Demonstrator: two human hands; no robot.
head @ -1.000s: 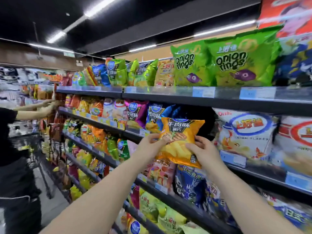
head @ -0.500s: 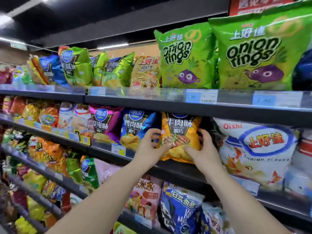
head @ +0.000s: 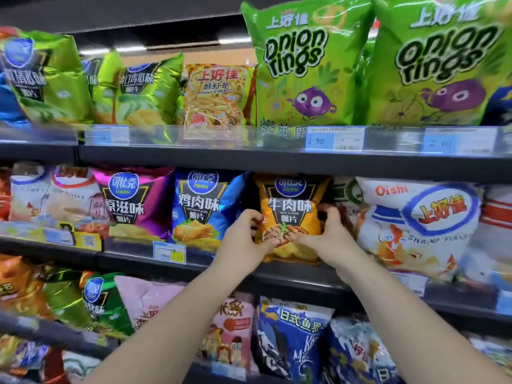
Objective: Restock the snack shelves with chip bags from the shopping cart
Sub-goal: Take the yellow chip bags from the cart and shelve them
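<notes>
Gripping the orange foil chip bag with a black label panel (head: 291, 200) by its two lower sides, the person's left hand (head: 240, 241) and right hand (head: 331, 239) hold it upright at the front edge of the dark middle shelf (head: 130, 260). It sits in the gap between the blue foil chip bag (head: 205, 209) and the white shrimp-flakes bag (head: 415, 225). The fingers of each hand are curled round a side of the bag and the thumbs press across its front, almost meeting. The two-sided hold probably serves to keep the soft bag square and label-forward in its row.

The hands cover the bag's lower corners, so it cannot be told whether its base rests on the shelf. The space behind it is dark, and any bags stacked there are hidden. A green-and-white packet (head: 346, 192) shows only as a sliver to its right. The white price tag (head: 169, 252) is too blurred to read. The shopping cart is out of view.
</notes>
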